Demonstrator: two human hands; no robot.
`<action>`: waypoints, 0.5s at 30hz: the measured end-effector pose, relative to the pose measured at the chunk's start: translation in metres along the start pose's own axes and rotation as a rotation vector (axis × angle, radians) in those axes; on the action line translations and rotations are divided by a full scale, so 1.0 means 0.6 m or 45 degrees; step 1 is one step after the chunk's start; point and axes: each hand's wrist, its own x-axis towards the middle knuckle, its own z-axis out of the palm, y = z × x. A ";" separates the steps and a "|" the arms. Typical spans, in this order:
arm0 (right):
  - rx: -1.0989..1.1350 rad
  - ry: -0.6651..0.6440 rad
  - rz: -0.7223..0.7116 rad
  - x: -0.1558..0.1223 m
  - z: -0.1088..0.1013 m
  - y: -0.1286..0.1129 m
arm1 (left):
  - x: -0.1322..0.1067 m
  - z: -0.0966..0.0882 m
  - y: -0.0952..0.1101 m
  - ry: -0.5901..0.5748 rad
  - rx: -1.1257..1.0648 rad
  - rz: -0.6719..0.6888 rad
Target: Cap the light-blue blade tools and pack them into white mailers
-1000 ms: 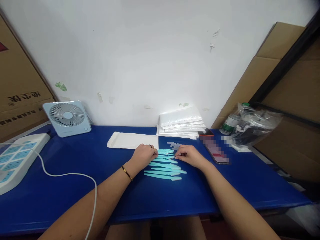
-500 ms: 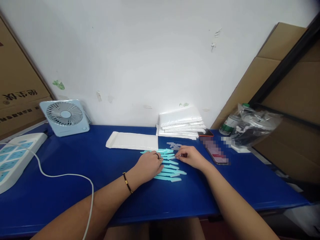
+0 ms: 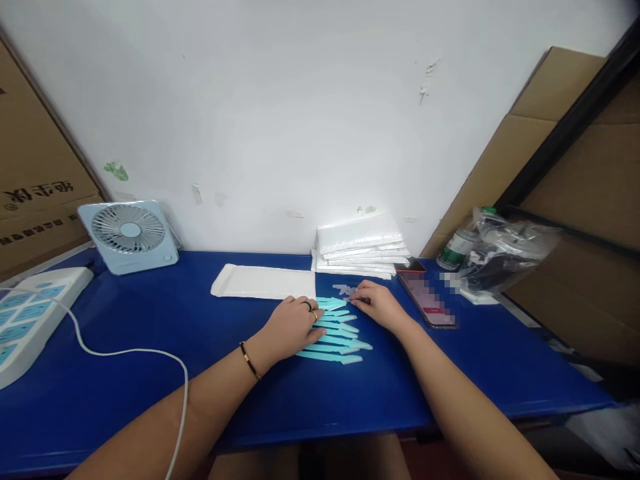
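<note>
Several turquoise eyebrow razors (image 3: 335,349) lie side by side on the blue table, their blade ends pointing right. My left hand (image 3: 294,325) is over their handles, fingers curled, closed on an eyebrow razor (image 3: 332,303) at the top of the row. It hides most of the handles. My right hand (image 3: 379,304) is beside the blade ends, with thumb and forefinger pinched together. A small translucent piece shows at its fingertips, but what it grips is mostly hidden. Just behind these fingers lie a few small clear blade caps (image 3: 342,291).
A white padded envelope (image 3: 265,281) lies behind my left hand, and a stack of white envelopes (image 3: 360,245) is against the wall. A phone (image 3: 427,300), a bottle (image 3: 457,247) and a plastic bag (image 3: 505,257) are right. Left are a fan (image 3: 131,233), a power strip (image 3: 45,313) and a cable (image 3: 135,349).
My right hand has moved slightly back, from a razor's blade end toward the clear caps. My left hand has shifted a little to the left, and the upper razors have changed position.
</note>
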 end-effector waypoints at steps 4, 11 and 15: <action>0.103 -0.071 0.042 -0.013 -0.014 0.009 | -0.001 0.004 0.003 -0.018 0.024 0.018; 0.304 -0.143 0.000 -0.016 -0.008 -0.008 | 0.000 0.009 0.005 -0.004 -0.016 0.047; 0.349 -0.153 -0.035 -0.012 0.002 -0.027 | 0.000 0.011 0.010 -0.014 -0.070 0.085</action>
